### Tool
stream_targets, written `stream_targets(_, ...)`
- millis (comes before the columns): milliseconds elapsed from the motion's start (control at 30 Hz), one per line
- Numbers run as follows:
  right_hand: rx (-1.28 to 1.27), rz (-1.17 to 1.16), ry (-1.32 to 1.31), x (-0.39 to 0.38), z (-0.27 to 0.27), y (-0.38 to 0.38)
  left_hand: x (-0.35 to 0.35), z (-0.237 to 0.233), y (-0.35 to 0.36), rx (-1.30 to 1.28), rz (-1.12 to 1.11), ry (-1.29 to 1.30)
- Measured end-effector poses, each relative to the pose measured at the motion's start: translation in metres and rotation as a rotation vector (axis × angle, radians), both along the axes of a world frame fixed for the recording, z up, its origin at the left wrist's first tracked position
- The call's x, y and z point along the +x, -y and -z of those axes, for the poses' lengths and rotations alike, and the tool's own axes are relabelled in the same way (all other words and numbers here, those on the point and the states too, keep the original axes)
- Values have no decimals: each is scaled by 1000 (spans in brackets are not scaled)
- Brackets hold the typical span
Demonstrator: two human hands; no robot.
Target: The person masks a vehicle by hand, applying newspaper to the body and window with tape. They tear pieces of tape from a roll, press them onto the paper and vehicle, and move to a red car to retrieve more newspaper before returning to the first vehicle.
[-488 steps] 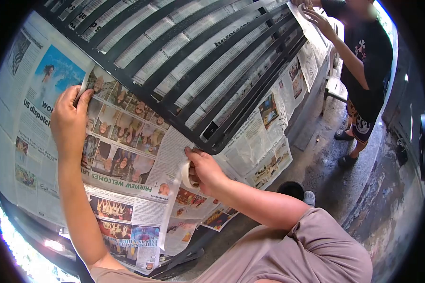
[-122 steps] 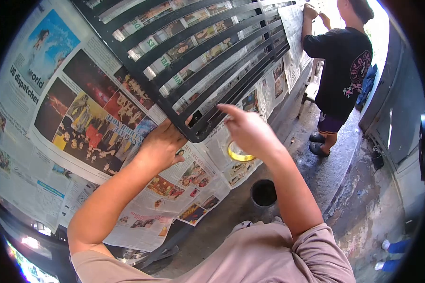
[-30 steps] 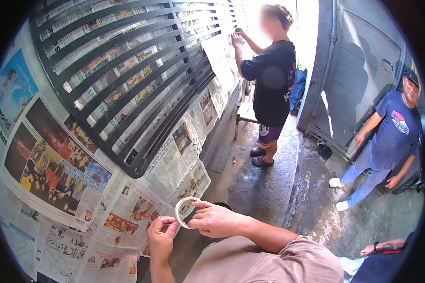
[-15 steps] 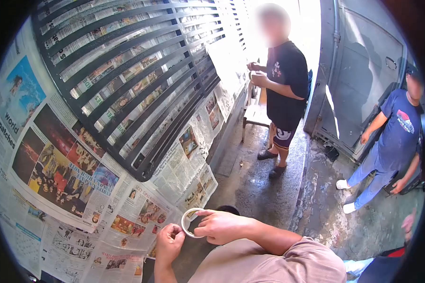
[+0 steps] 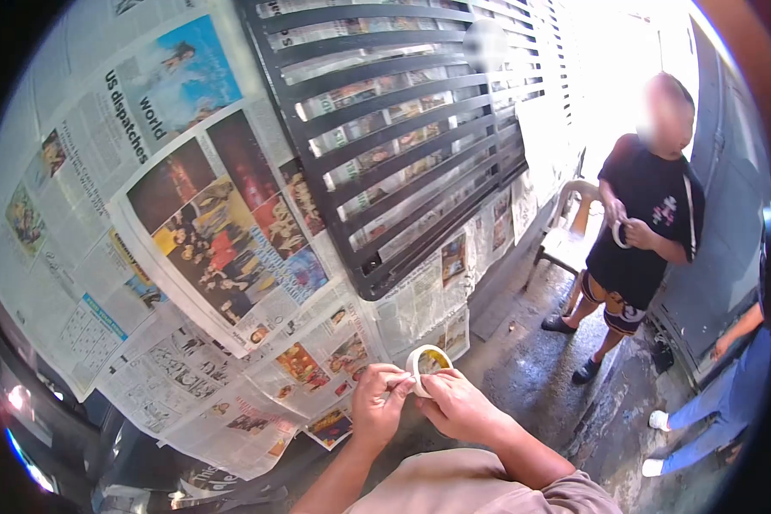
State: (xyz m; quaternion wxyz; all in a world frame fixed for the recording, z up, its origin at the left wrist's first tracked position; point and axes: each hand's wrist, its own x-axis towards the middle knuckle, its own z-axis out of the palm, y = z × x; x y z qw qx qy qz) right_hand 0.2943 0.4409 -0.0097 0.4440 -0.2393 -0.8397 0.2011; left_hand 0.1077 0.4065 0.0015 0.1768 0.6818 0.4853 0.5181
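- The right hand (image 5: 467,407) is gripping the tape roll (image 5: 415,367), presumably steadying it before the torso (image 5: 458,480).
- The left hand (image 5: 379,401) is pinching at its edge (exactly what lies within the pinch is hidden).
- Newspaper sheets (image 5: 180,343) are extending beside the black slatted frame (image 5: 331,208), seemingly serving as cover.

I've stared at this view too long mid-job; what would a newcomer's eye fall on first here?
Probably the black slatted panel at top centre, stark against the newspaper sheets spread to its left, below it and showing between its slats. Next, the roll of tape at lower centre, held between the left hand and right hand. At right, a person in a black shirt stands near a chair.
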Motion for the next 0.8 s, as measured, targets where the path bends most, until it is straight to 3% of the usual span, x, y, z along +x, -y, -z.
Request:
stream_targets(33, -15, 6, -39, -3, 0, -1, 1, -2, 2, 91, -20, -4)
stream_targets(100, -9, 318, 161, -5, -4, -5, 8, -22, 16, 281, -90, -14)
stream_targets(167, -276, 473, 210, -5, 24, -41, -20, -75, 22, 634, -201, 119)
stream_targets(200, -388, 419, 217, -2, 15, -41, -44, -98, 19, 836, -230, 215)
stream_targets(267, -479, 289, 176, 0, -13, -40, -88, -130, 15, 907, -568, 272)
stream_targets(333, -486, 147, 48, -13, -36, -35, -116, -169, 6, 870, -727, 67)
stream_targets(400, -306, 21, 2, -27, -72, -36, -140, -191, -9, 865, -773, -109)
stream_targets(433, -210, -38, -22, -36, -91, -41, -131, -205, -14, 846, -717, -7)
stream_targets(500, 40, -63, -47, -60, -128, -54, -136, -218, -23, 873, -875, -125)
stream_targets(667, 325, 59, 10, -126, -211, -97, -148, -228, -37, 863, -967, -130)
stream_targets(800, 423, 181, 84, -153, -246, -103, -149, -225, -40, 851, -1042, -151)
